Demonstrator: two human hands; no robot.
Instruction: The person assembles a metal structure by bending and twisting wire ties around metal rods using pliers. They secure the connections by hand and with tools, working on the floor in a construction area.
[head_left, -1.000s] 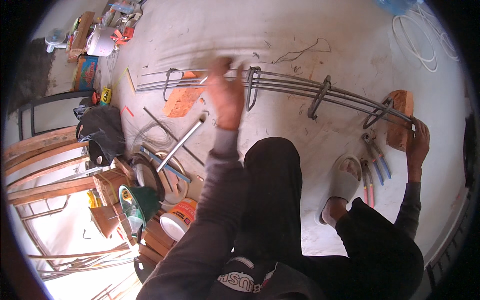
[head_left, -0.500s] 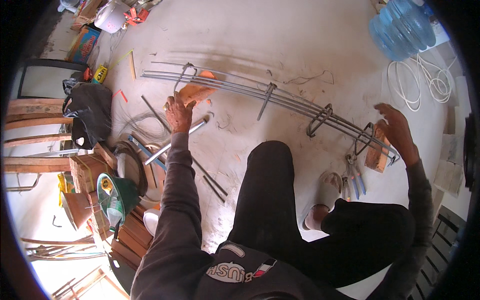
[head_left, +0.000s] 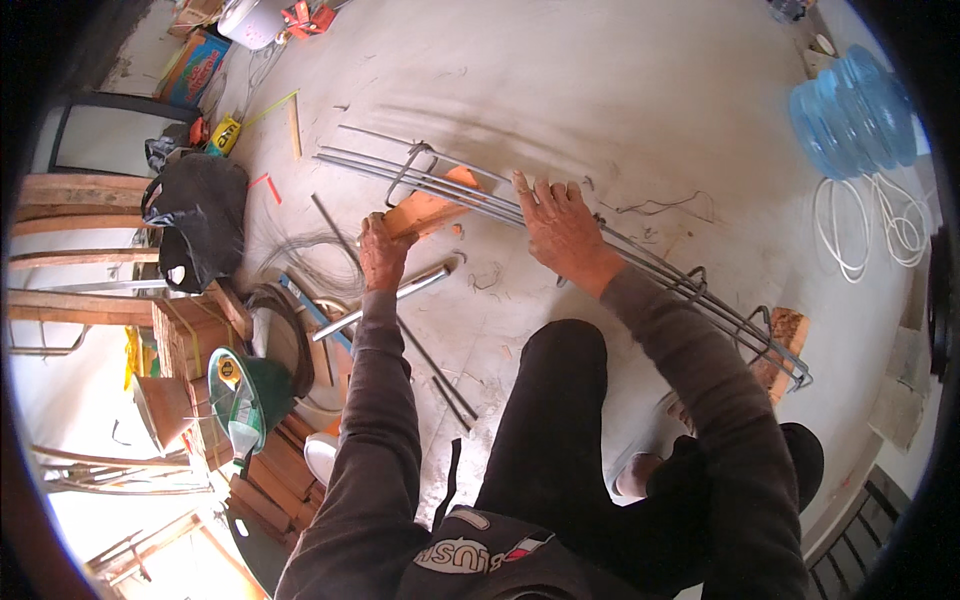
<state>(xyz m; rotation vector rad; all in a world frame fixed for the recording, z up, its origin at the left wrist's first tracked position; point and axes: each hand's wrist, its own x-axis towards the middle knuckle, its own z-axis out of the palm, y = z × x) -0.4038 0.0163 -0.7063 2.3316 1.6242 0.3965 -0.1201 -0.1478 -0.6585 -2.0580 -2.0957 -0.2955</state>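
Observation:
A long, narrow rebar cage [head_left: 460, 190] of thin grey steel bars with bent square ties slants across the floor in front of me. Over its bars, left of the middle, lies my right hand [head_left: 568, 232], its fingers bent around them and hiding the tie there. My left hand [head_left: 383, 254] is closed at the near end of an orange brick [head_left: 430, 208], which sits under the cage's left part; the fingertips are partly hidden. Another brick [head_left: 788, 340] lies under the cage's right end.
Left of my arm lie a metal tube [head_left: 385, 300], loose dark rods [head_left: 440, 385], thin wire [head_left: 300, 250] and a black bag [head_left: 205, 220]. A green bucket-like container [head_left: 262, 385] holds a bottle. A blue water jug [head_left: 850, 115] and white cable [head_left: 840, 235] are at the right.
My right hand has moved left from the cage's right end onto its bars. My left hand has come down to the brick's near end. The whole view has shifted slightly.

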